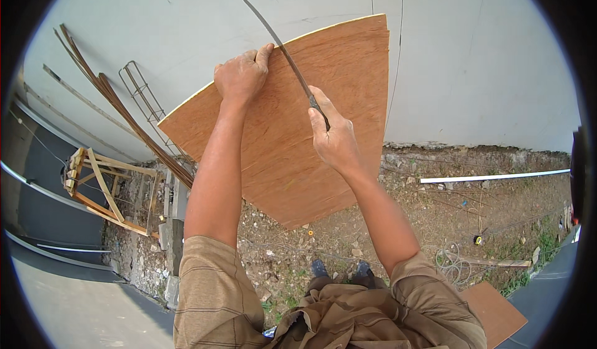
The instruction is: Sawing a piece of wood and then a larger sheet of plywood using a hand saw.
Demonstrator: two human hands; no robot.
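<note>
A reddish-brown plywood sheet [292, 162] with a pale upper edge stands tilted in front of me, one corner low near the ground. My left hand [241, 78] is closed on its upper edge, the thumb beside the blade. In my right hand [336, 134] is the dark handle of a long, narrow, machete-like blade [293, 66]. The blade crosses the sheet's upper edge just right of my left thumb, its tip reaching past it toward the wall. I see it nearly edge-on, so I cannot tell whether it has teeth.
A pale wall [472, 63] rises behind the sheet. Bent rusty rods [118, 106] and a wire frame [144, 91] lean at left, above a wooden frame [115, 187]. Rubble ground holds a white strip [491, 178], coiled cord [453, 265] and a brown board [494, 311].
</note>
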